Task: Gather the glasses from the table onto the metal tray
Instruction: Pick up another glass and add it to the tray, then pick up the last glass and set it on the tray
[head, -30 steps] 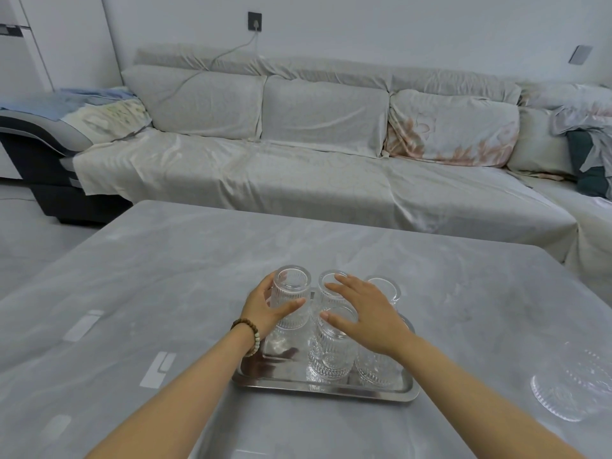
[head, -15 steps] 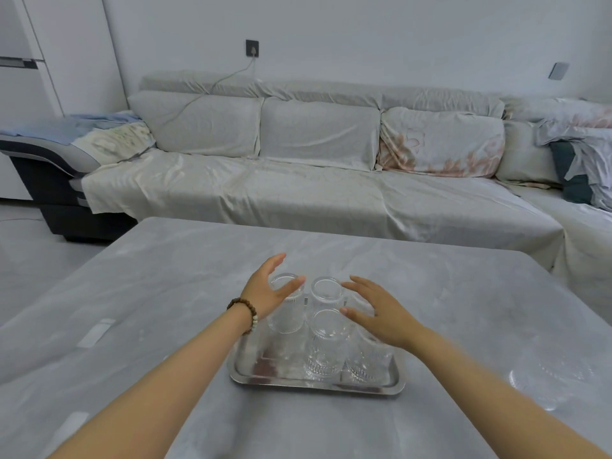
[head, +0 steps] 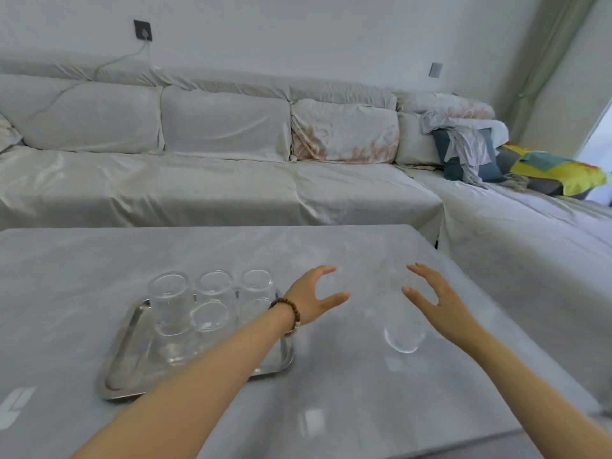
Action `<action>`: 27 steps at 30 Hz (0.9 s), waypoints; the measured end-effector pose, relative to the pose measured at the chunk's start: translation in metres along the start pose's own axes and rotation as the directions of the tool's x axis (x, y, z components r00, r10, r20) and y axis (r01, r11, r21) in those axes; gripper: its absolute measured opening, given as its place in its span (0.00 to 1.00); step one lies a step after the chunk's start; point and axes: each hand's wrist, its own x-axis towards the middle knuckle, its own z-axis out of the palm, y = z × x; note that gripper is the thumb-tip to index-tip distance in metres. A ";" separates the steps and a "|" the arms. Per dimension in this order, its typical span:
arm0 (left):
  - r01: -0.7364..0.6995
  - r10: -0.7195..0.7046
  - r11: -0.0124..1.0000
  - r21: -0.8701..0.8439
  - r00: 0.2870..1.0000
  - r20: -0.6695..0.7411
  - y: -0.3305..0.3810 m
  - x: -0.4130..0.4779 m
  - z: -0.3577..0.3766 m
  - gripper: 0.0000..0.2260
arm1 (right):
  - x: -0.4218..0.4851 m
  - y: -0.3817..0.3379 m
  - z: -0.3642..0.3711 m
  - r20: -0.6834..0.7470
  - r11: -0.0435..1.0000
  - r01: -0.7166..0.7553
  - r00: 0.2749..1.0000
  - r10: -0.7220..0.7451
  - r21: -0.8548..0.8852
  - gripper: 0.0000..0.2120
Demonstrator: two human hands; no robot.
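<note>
A metal tray (head: 126, 356) lies on the grey table's left half with several clear glasses (head: 172, 303) standing on it. One more clear object, a glass vessel (head: 402, 339), lies blurred on the table to the right of the tray; only its round rim shows sharply. My left hand (head: 314, 298) hovers open just right of the tray, a bead bracelet on its wrist, and its forearm crosses over the tray's near right corner. My right hand (head: 437, 299) is open too, above and just right of the blurred glass vessel. Neither hand touches anything.
The grey table (head: 298, 409) ends at a right edge near my right forearm. A covered L-shaped sofa (head: 215, 187) runs behind and to the right, with cushions and a colourful blanket (head: 559, 172) on it.
Both hands have left the glasses on the tray and swung to the right, over the table beside the tray. The view has turned right, so the tray now sits at the left.
</note>
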 end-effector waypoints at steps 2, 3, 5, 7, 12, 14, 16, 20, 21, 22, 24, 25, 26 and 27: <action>0.014 -0.013 1.000 -0.009 0.997 0.074 0.006 0.009 0.037 0.34 | -0.009 0.022 -0.009 -0.031 0.999 -0.047 0.998 0.047 0.027 0.25; 0.025 -0.023 1.000 -0.017 0.994 0.106 0.008 0.012 0.054 0.34 | -0.013 0.032 -0.010 -0.045 0.997 -0.067 0.997 0.069 0.050 0.25; 0.051 -0.044 0.998 -0.047 0.988 0.151 0.012 0.019 0.086 0.36 | -0.018 0.051 -0.009 -0.071 0.987 -0.113 0.990 0.122 0.113 0.25; 0.085 -0.067 0.991 -0.101 0.983 0.171 0.013 0.023 0.113 0.38 | -0.021 0.067 -0.001 -0.070 0.963 -0.175 0.979 0.193 0.205 0.23; 0.082 -0.055 0.968 -0.236 0.991 0.120 0.015 0.032 0.150 0.38 | -0.026 0.091 0.026 -0.002 0.852 -0.248 0.960 0.281 0.462 0.14; 0.071 -0.048 0.960 -0.271 0.995 0.092 0.015 0.037 0.154 0.37 | -0.024 0.091 0.031 0.020 0.807 -0.264 0.954 0.299 0.529 0.09; 0.063 -0.043 0.956 -0.285 0.996 0.074 0.014 0.039 0.155 0.38 | -0.022 0.091 0.034 0.029 0.775 -0.268 0.951 0.307 0.572 0.09; 0.057 -0.038 0.951 -0.304 0.997 0.069 0.017 0.044 0.156 0.40 | -0.020 0.092 0.036 0.034 0.740 -0.258 0.952 0.304 0.621 0.08; 0.056 -0.040 0.949 -0.309 0.998 0.058 0.018 0.044 0.155 0.39 | -0.019 0.092 0.036 0.032 0.737 -0.254 0.953 0.301 0.626 0.08; 0.055 -0.042 0.946 -0.319 0.998 0.046 0.019 0.045 0.153 0.37 | -0.019 0.090 0.036 0.033 0.739 -0.249 0.955 0.294 0.626 0.08; 0.055 -0.051 0.938 -0.343 0.998 0.021 0.020 0.043 0.147 0.34 | -0.018 0.086 0.036 0.037 0.749 -0.227 0.964 0.262 0.623 0.10; 0.054 -0.055 0.932 -0.360 0.998 0.006 0.020 0.041 0.141 0.34 | -0.018 0.083 0.037 0.039 0.749 -0.210 0.970 0.240 0.628 0.11; 0.050 -0.058 0.925 -0.377 0.998 -0.008 0.020 0.038 0.134 0.34 | -0.018 0.079 0.038 0.044 0.745 -0.195 0.975 0.218 0.638 0.12; 0.049 -0.062 0.917 -0.397 0.998 -0.019 0.020 0.035 0.126 0.34 | -0.018 0.073 0.039 0.051 0.741 -0.181 0.979 0.195 0.647 0.13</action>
